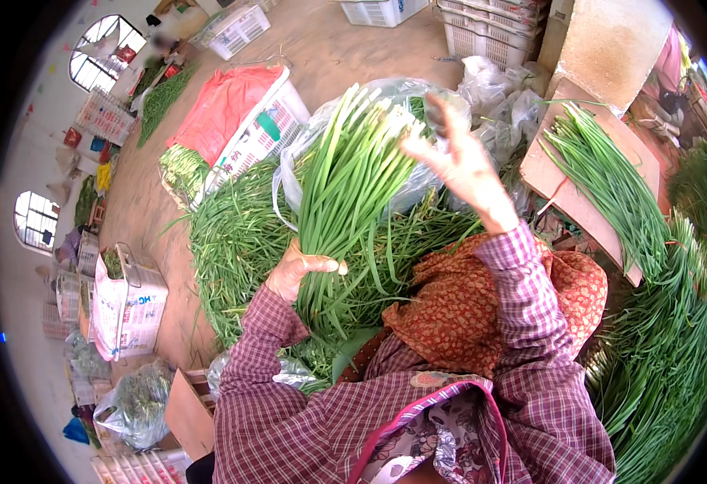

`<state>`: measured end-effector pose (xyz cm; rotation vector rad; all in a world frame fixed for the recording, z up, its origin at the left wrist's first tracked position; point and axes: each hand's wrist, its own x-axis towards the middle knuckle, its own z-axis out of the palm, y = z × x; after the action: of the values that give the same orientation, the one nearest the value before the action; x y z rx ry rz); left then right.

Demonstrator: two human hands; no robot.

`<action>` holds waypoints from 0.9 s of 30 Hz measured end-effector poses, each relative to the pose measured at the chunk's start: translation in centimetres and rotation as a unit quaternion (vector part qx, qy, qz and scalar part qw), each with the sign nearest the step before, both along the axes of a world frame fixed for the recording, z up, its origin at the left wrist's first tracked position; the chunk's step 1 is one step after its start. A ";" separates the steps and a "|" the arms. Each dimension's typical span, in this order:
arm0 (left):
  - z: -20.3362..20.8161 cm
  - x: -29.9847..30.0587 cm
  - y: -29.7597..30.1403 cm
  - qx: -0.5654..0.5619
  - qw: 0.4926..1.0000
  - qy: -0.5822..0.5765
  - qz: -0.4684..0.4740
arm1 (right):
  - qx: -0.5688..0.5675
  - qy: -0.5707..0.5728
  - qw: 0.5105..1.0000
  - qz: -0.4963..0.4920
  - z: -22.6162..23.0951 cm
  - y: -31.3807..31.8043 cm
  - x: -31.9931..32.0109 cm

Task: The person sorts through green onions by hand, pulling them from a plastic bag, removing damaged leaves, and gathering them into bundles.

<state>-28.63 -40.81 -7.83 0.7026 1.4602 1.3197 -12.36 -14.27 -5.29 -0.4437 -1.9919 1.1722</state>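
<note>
My left hand [299, 270] is closed around the green lower part of a bunch of garlic chives [352, 173]. The bunch stands tilted, its pale stem ends pointing away from me. Beside those pale ends my right hand [460, 165] is raised with its fingers spread, slightly blurred, and nothing shows in it. Beneath the bunch, loose chives [237, 270] lie in a wide heap before my lap. A clear plastic bag [406, 206] is spread behind the held bunch, partly hidden by it.
On the right, more chives [603, 165] lie across a brown board [559, 189], and tied bundles [660, 363] are piled beside me. A white crate [277, 133] with a red cloth [228, 105] stands ahead left. Another crate [140, 298] is at left. Stacked crates [486, 40] stand behind.
</note>
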 end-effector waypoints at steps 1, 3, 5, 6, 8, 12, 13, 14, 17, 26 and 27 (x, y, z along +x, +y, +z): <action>0.0 0.3 0.2 -0.004 1.000 0.009 -0.002 | -0.026 -0.001 0.999 0.040 -0.7 -0.5 -0.8; -0.2 0.7 0.7 -0.013 1.000 0.027 -0.004 | -0.065 0.040 0.997 -0.022 -3.0 -1.1 -2.6; -0.7 0.5 0.5 0.000 0.999 -0.027 -0.021 | -0.170 0.114 0.978 0.032 -2.3 -1.8 -2.6; -0.9 0.7 0.4 -0.003 0.999 -0.043 -0.020 | -0.151 0.087 0.985 -0.004 -2.4 -1.9 -2.7; -0.7 1.3 0.5 -0.011 0.997 -0.067 -0.021 | -0.113 0.033 0.990 -0.078 -2.7 -1.8 -2.9; -1.1 1.8 1.1 -0.026 0.996 -0.083 -0.034 | -0.371 0.199 0.906 0.042 -5.5 0.9 -3.8; -1.3 1.6 1.1 -0.024 0.996 -0.076 -0.047 | -0.438 0.201 0.874 0.054 -5.7 1.1 -4.0; -1.8 1.2 0.7 -0.021 0.996 -0.071 -0.054 | -0.446 0.165 0.878 0.049 -5.2 1.1 -3.8; -1.5 1.0 0.5 -0.022 0.997 -0.057 -0.051 | -0.416 0.145 0.890 0.119 -4.5 2.9 -1.8; -1.1 0.8 0.5 -0.020 0.998 -0.019 -0.060 | -0.016 -0.023 0.998 0.063 -0.7 0.6 -2.1; -1.1 0.9 0.4 -0.018 0.998 -0.015 -0.058 | -0.014 -0.047 0.998 0.040 -0.6 0.3 -2.3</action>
<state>-27.77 -40.45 -8.95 0.7291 1.3946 1.2068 -14.61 -13.97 -5.88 -0.4436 -2.0939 1.2501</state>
